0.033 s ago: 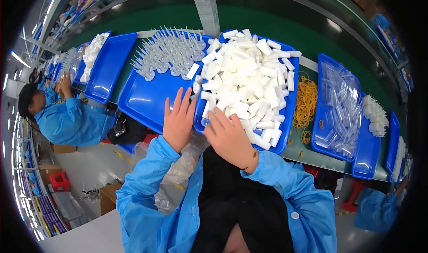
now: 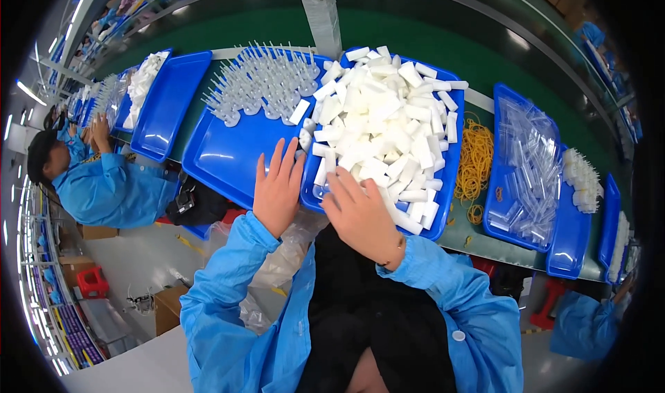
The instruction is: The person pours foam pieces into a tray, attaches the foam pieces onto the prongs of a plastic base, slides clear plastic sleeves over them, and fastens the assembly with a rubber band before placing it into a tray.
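Observation:
My left hand (image 2: pixel 277 192) is over the near right corner of a blue tray (image 2: pixel 235 150), its fingers spread and nothing in them. Past its fingertips stand small grey-white pieces (image 2: pixel 305 138) beside the tray rims. My right hand (image 2: pixel 364 216) hovers at the near left part of another blue tray (image 2: pixel 443 209). Its fingers are apart and slightly bent, and no held thing shows. White foam blocks (image 2: pixel 384 116) heap up in that tray, some close to the right fingertips. Clear plastic pieces with upright thin stems (image 2: pixel 260 81) crowd the far part of the left tray.
Yellow rubber bands (image 2: pixel 473 161) lie right of the foam tray. Farther right, a blue tray holds clear plastic tubes (image 2: pixel 530 171), beside white spiky pieces (image 2: pixel 582 178). A wrapped post (image 2: pixel 318 19) rises behind the trays. At left, a co-worker in blue (image 2: pixel 114 185) sits at the bench.
My right hand has shifted very slightly right and away from the left hand. My left hand stays almost in place.

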